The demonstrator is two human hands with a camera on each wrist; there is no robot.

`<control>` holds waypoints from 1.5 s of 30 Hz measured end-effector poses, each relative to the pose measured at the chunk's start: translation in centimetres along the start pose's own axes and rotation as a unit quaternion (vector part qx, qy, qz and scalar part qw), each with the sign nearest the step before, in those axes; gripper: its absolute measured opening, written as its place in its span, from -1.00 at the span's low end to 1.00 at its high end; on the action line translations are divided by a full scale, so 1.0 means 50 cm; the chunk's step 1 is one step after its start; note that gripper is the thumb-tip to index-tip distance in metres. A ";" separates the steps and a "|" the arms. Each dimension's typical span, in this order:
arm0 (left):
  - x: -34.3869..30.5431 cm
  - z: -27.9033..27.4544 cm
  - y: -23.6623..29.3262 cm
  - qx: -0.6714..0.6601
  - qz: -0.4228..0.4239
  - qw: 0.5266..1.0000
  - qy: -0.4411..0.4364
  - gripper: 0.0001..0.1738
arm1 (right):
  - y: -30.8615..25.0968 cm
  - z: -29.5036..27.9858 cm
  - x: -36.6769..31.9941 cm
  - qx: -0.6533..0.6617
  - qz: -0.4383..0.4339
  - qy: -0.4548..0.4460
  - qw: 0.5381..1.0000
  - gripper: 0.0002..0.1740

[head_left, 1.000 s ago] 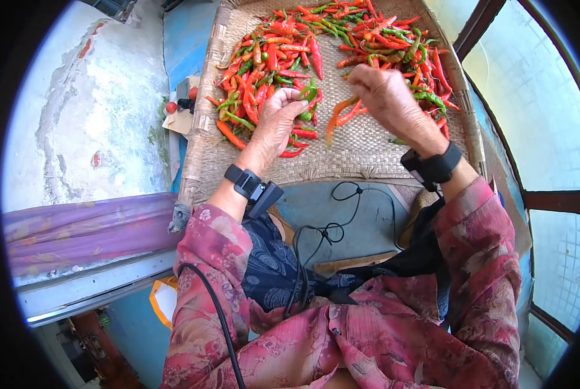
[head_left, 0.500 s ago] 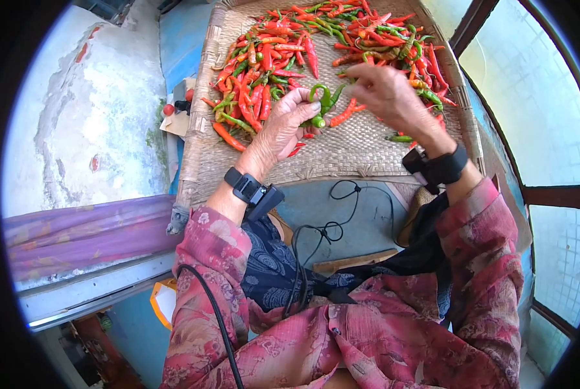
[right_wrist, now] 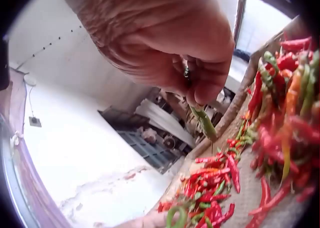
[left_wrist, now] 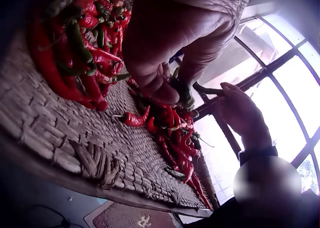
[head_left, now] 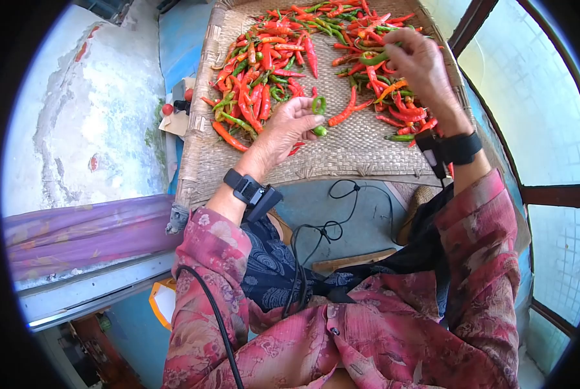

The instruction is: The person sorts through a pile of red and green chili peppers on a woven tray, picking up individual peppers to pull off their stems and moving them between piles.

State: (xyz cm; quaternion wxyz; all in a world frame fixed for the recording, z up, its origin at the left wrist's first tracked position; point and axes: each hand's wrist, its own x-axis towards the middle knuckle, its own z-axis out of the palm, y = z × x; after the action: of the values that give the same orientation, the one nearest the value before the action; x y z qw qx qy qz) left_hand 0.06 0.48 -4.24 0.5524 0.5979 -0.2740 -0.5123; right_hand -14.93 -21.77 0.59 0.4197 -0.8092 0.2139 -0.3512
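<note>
In the head view my left hand pinches a curled green chili pepper between thumb and fingers, above the near middle of a woven tray. My right hand holds another green chili pepper over the right-hand heap of peppers. The right wrist view shows that pepper pointing down from the thumb and fingertips. A larger heap of red and green peppers lies beyond my left hand. Between the heaps, a red chili pepper rests on the bare weave.
Black cable trails over the floor below the tray's near edge. A whitewashed wall and purple cloth are at the left, windows at the right. Small red round things sit beside the tray's left rim.
An orange pepper hung below my right hand a second ago. That hand met the green peppers at my left hand, then moved right and away with one. My left hand shifted slightly right.
</note>
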 end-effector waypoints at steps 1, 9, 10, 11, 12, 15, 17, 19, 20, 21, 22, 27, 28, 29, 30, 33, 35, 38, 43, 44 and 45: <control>0.001 -0.005 0.000 0.001 0.000 1.000 -0.001 -0.61 | -0.002 -0.026 0.006 -0.021 0.037 -0.007 0.999 -0.80; 0.011 0.002 0.014 -0.034 0.100 0.993 0.060 -0.69 | -0.054 0.014 -0.049 -0.150 -0.092 -0.092 0.980 -0.78; 0.013 0.006 0.015 -0.030 0.090 0.994 0.060 -0.71 | -0.040 0.047 -0.065 -0.070 -0.078 -0.159 0.982 -0.72; 0.015 0.012 0.014 -0.029 0.088 0.994 0.060 -0.71 | -0.064 0.070 -0.089 -0.058 -0.036 -0.205 0.976 -0.64; 0.016 0.021 0.009 -0.040 0.101 0.993 0.046 -0.71 | -0.063 0.103 -0.109 0.019 -0.013 -0.208 0.978 -0.63; 0.020 0.023 -0.002 -0.035 0.099 0.994 0.041 -0.70 | -0.066 0.130 -0.127 -0.007 -0.057 -0.191 0.980 -0.70; 0.013 0.023 0.006 -0.054 0.083 0.995 0.022 -0.71 | -0.035 0.121 -0.109 -0.023 -0.120 -0.194 0.973 -0.76; 0.028 -0.001 -0.011 0.027 0.086 0.995 0.035 -0.70 | -0.029 0.097 -0.080 -0.245 -0.091 -0.177 0.949 -0.83; 0.033 -0.009 -0.020 0.251 0.148 0.953 0.078 -0.68 | -0.035 0.078 -0.068 -0.307 -0.091 -0.132 0.938 -0.87; 0.035 -0.013 -0.024 0.460 0.202 0.857 0.117 -0.67 | -0.021 0.054 -0.054 -0.295 -0.209 -0.048 0.931 -0.88; 0.029 -0.009 -0.019 0.562 0.211 0.788 0.136 -0.63 | -0.016 0.034 -0.038 -0.372 -0.152 -0.039 0.915 -0.86; 0.042 -0.029 -0.038 0.640 0.269 0.706 0.139 -0.56 | 0.007 -0.015 -0.019 -0.500 -0.266 0.107 0.817 -0.90; 0.044 -0.030 -0.040 0.639 0.245 0.717 0.132 -0.53 | 0.005 0.010 -0.029 -0.456 -0.222 0.038 0.861 -0.88; 0.046 -0.030 -0.043 0.640 0.245 0.717 0.131 -0.53 | 0.003 0.036 -0.041 -0.406 -0.175 -0.031 0.896 -0.86; 0.047 -0.030 -0.045 0.641 0.249 0.713 0.135 -0.50 | -0.006 0.064 -0.062 -0.415 -0.172 -0.129 0.884 -0.84; 0.050 -0.033 -0.042 0.648 0.238 0.713 0.121 -0.48 | 0.022 0.130 -0.120 -0.421 -0.256 -0.281 0.824 -0.79; 0.049 -0.039 -0.042 0.653 0.221 0.717 0.108 -0.49 | 0.043 0.151 -0.146 -0.427 -0.284 -0.283 0.810 -0.79; 0.049 -0.044 -0.051 0.673 0.212 0.705 0.063 -0.67 | 0.058 0.161 -0.151 -0.432 -0.294 -0.290 0.802 -0.77; 0.034 -0.043 -0.033 0.613 0.251 0.749 0.021 -0.83 | 0.036 0.152 -0.133 -0.331 -0.240 -0.310 0.858 -0.79; 0.035 -0.048 -0.028 0.577 0.250 0.776 0.046 -0.84 | 0.027 0.149 -0.124 -0.220 -0.203 -0.291 0.909 -0.83; 0.032 -0.048 -0.017 0.540 0.249 0.801 0.071 -0.86 | 0.006 0.142 -0.113 -0.105 -0.164 -0.266 0.944 -0.88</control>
State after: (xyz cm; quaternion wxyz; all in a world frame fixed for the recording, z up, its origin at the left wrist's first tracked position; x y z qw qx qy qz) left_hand 2.58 0.16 -5.86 0.2664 0.7454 -0.6056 -0.0823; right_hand -13.36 -14.56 -4.73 0.3105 -0.9366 -0.0053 -0.1626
